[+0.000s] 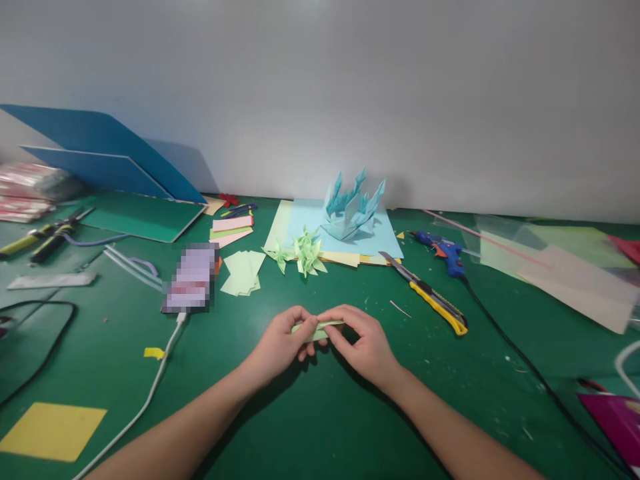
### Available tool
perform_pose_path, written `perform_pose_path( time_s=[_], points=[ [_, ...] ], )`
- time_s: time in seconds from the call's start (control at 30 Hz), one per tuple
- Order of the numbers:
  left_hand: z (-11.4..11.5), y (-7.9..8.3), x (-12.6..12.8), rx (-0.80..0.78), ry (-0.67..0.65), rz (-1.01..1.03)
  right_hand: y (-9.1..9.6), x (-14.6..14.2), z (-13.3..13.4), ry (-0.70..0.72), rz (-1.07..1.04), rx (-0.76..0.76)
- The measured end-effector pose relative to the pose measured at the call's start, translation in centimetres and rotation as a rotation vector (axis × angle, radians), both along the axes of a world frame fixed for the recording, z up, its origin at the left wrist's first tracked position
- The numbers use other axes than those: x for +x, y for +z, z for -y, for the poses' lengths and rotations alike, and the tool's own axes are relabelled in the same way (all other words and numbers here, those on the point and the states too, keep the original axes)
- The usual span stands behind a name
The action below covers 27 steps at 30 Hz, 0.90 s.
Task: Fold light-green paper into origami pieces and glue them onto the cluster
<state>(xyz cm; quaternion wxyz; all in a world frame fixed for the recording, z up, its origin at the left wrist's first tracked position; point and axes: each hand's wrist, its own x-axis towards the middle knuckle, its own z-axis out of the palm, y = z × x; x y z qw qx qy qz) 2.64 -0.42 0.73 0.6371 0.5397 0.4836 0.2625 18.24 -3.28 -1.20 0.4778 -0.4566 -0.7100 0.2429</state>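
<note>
Between my two hands is a small folded piece of light green paper [319, 332], held just above the green table. My left hand [289, 339] pinches its left end, with the thumb on top and fingers beneath. At the other end, my right hand [361, 343] pinches the paper between thumb and index finger. Beyond the hands lie folded green paper pieces [309, 252] with pointed tips. A stack of light green paper slips [243, 272] rests to their left. Behind stands a blue folded-paper piece [350, 212] with several upright points, on light blue paper sheets [385, 235].
At right lie a yellow utility knife [435, 303] with its blade out and a blue glue gun [445, 253] with a black cord. A phone [193, 277] on a white cable [163, 377] is at left. Pliers [55, 237] and blue boards [115, 163] sit farther left.
</note>
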Motion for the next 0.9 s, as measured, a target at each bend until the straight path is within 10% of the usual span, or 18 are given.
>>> perform_pose_path(
  time_s=[0.9],
  points=[
    [0.48,0.04,0.35,0.036,0.097,0.095,-0.67,-0.26,-0.40,-0.106,-0.303,-0.194]
  ],
)
